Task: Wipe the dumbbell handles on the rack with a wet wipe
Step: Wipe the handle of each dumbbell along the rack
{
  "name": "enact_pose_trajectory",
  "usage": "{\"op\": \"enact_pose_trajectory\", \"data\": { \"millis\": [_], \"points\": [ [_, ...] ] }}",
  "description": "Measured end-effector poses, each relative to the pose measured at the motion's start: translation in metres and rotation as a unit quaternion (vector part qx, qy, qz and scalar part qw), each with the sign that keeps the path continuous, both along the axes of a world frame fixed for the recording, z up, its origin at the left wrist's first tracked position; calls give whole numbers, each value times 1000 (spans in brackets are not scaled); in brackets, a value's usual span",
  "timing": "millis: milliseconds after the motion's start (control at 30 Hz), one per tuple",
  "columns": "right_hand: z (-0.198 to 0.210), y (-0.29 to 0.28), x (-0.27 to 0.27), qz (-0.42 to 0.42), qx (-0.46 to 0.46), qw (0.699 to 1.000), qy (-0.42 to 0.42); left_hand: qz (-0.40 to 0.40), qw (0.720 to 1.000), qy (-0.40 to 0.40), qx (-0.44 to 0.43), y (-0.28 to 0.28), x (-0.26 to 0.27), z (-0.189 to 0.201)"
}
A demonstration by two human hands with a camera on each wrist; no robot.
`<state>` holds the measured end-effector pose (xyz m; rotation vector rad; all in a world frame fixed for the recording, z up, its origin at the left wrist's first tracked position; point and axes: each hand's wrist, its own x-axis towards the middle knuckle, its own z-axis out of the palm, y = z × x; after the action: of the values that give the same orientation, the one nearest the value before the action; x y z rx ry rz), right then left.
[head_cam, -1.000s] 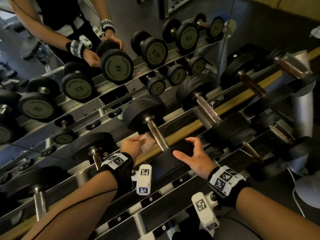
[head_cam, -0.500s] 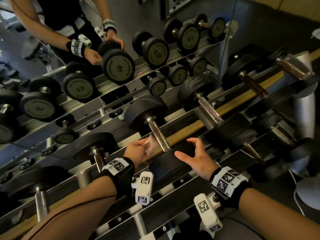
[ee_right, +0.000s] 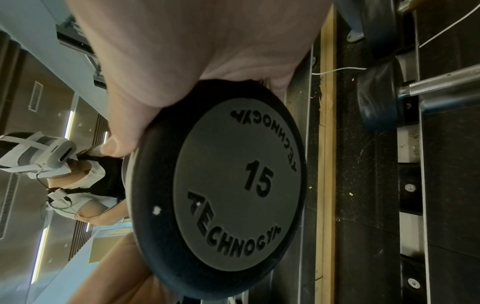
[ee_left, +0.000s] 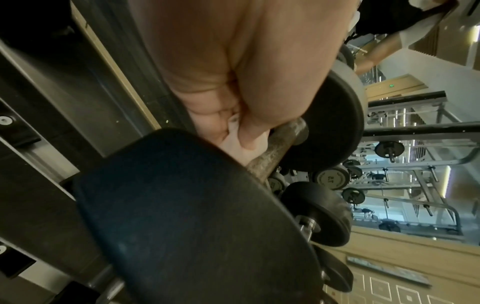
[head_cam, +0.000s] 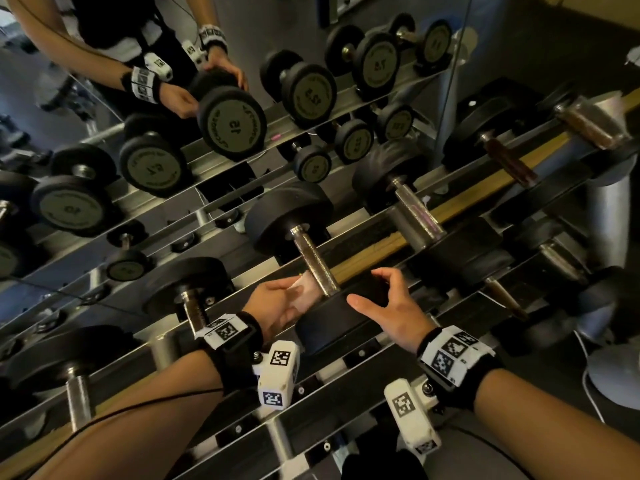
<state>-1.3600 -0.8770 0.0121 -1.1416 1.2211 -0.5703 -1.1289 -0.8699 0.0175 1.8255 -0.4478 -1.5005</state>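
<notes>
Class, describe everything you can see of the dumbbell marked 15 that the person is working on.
The dumbbell lies on the rack, its handle running away from the person. It has two thick black heads, rubber by the look, joined by a knurled metal handle. The near head's grey end plate bears a raised "15" and brand lettering. The right hand rests over the near head's rim. The left hand holds a pale wipe against the handle's near end.

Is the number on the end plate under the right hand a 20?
No: in the right wrist view the grey end plate under the right hand reads 15.
</notes>
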Motion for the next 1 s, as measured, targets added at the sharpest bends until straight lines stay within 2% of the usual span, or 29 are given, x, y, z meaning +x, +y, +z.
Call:
{"op": "enact_pose_trajectory", "data": {
  "millis": [100, 200, 367, 500, 600, 700, 800, 933, 1000],
  "points": [
    [2, 1, 0, -2, 0, 1000, 3, 37, 998, -39, -16, -12, 6, 0],
    [3, 1, 1, -4, 1, 1000, 7, 34, 997, -60, -17, -22, -9, 1],
    [5, 1, 1, -4, 3, 1000, 8, 29, 999, -22, -17, -8, -23, 0],
    [6, 2, 1, -3, 7, 1000, 2, -17, 1000, 9, -7, 9, -11, 6],
    [7, 2, 1, -6, 9, 1000, -3, 28, 999, 15, -31, 3, 1, 7],
    [8, 1, 1, -12, 14, 1000, -14, 65, 993, -43, -83, -15, 9, 2],
    [7, 1, 1, -11, 18, 1000, -19, 24, 989, -113, -89, -23, -1, -3],
    [4, 1, 1, -15, 13, 1000, -19, -32, 984, -143, -104, -13, -17, -9],
    [2, 1, 1, -16, 10, 1000, -21, -91, 975, -173, -105, -3, -16, -7]
  ]
}}
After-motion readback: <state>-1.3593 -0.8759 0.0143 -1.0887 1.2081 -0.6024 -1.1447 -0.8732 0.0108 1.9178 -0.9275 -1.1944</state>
